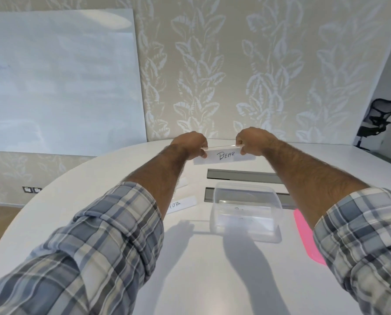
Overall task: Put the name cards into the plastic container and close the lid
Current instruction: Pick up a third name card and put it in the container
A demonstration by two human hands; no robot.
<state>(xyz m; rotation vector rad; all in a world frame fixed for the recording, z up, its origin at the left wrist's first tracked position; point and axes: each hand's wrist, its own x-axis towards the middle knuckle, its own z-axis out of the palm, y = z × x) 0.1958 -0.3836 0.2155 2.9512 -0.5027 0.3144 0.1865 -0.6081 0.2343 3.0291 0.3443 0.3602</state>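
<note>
BEAR card (224,156): a folded tent card, held at its two ends beyond the box; the grip at both ends probably keeps the fold from springing open and leaves the lettering facing the person.
Left hand (190,144): knuckles up, fingers curled and pinching the card's left end at the crease.
Right hand (253,142): mirrors the left, fingers pinching the right end; neither hand is spread.
Arms: both stretched far forward and nearly straight, forearms bare, plaid sleeves (112,242) rolled up near the elbow, wrists bent slightly down. The reach suggests the card stood at the far side of the desk.
Box (246,214): clear plastic, open, on the desk (201,280) between the forearms and nearer the person than the card; faint writing inside suggests cards already lie flat in it, though that is hard to read. Its spot close in front makes for a short drop.
Lid (309,239): the pink piece just right of the box, partly hidden by the right sleeve, is likely it; off and lying flat, so closing comes last.
Other cards: one card (182,204) lies left of the box, partly behind the left arm; a second seems to show further up that arm.
Slots (242,175): two dark strips in the desk, beyond and under the box.
</note>
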